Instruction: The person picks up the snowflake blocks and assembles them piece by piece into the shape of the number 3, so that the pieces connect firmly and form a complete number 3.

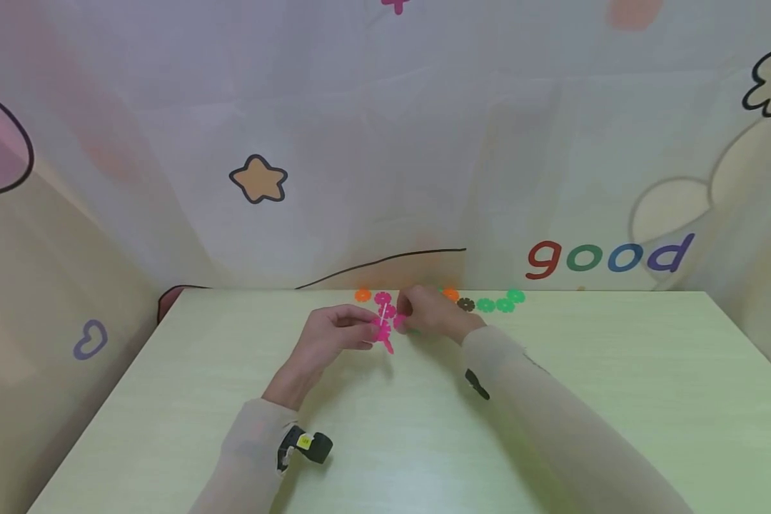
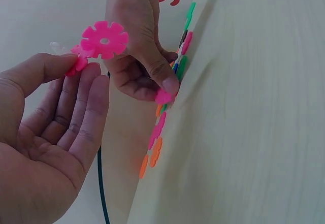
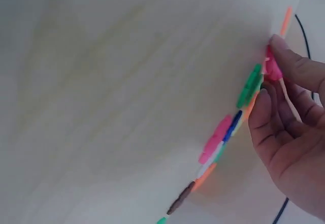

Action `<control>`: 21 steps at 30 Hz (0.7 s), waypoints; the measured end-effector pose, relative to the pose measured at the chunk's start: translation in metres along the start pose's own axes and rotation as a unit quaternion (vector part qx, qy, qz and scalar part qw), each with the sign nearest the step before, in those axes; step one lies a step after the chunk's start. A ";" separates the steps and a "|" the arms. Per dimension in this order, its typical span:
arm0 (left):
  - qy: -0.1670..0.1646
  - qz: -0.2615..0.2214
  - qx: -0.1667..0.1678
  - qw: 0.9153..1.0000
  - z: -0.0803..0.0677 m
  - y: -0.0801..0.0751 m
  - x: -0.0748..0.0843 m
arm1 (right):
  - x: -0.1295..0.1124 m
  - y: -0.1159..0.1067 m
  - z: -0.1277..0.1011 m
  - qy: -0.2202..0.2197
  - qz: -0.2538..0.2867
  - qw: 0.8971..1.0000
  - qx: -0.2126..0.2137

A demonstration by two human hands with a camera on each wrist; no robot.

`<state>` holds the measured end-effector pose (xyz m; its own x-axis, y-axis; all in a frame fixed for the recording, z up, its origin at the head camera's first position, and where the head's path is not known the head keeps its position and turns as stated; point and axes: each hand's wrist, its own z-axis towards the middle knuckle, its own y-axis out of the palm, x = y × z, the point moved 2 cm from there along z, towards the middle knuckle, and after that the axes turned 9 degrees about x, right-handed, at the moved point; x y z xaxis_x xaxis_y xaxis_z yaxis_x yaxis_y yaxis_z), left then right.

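Observation:
My left hand (image 1: 360, 330) pinches a small cluster of pink flower-shaped discs (image 1: 384, 327) between thumb and fingertips, a little above the pale green table (image 1: 385, 442). In the left wrist view one pink disc (image 2: 104, 39) stands up from the cluster above my left hand (image 2: 76, 66). Just to the right, my right hand (image 1: 406, 314) pinches a single pink disc (image 2: 163, 97) between thumb and forefinger, close to the cluster. In the right wrist view that disc (image 3: 272, 69) sits at the fingertips of my right hand (image 3: 269, 76), with a thin pale stick beside it.
Loose discs lie in a row at the table's far edge: orange (image 1: 363, 295), pink (image 1: 383, 298), brown (image 1: 465, 305) and green (image 1: 505, 305). A printed curtain (image 1: 385, 143) hangs right behind the table. A dark cable (image 2: 101, 193) runs under my left hand.

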<state>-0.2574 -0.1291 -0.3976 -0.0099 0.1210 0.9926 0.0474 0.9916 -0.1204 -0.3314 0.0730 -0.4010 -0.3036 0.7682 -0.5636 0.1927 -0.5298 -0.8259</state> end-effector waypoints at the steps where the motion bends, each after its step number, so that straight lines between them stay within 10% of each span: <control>1: 0.001 -0.002 0.000 1.000 0.000 0.000 0.000 | 0.000 -0.001 -0.002 -0.002 0.007 1.000 0.003; 8: 0.006 -0.006 -0.014 1.000 -0.001 0.001 0.002 | 0.003 -0.017 -0.028 0.009 0.132 0.990 0.042; 21: 0.043 -0.001 -0.033 0.999 -0.005 0.009 0.006 | 0.007 -0.034 -0.071 0.011 0.301 0.938 0.171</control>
<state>-0.2522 -0.1196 -0.3931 0.0755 0.1113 0.9909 0.1134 0.9863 -0.1195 -0.2742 0.1218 -0.3773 -0.2154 0.2984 -0.9298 0.0116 -0.9513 -0.3080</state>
